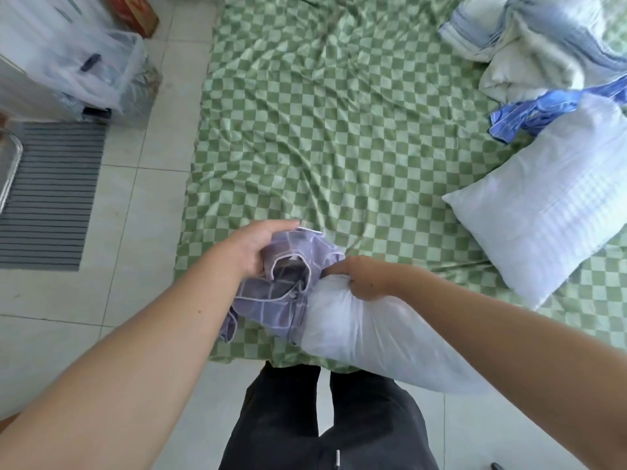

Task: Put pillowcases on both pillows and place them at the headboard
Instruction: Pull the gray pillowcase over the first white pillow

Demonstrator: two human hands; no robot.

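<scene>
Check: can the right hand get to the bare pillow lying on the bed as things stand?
Probably not yet: the right hand grips the near pillow. The bare pillow lies apart to the right, nothing between them.

Single head view: worn high, facing steeply down over bed (339,130) edge (wide-angle, close to both forearms); floor (142,205) at left.

Lilac pillowcase (271,290) bunched over white pillow (366,337)

Pale tiled floor (142,205); grey striped mat (51,195); green checked bed (322,123)
</scene>
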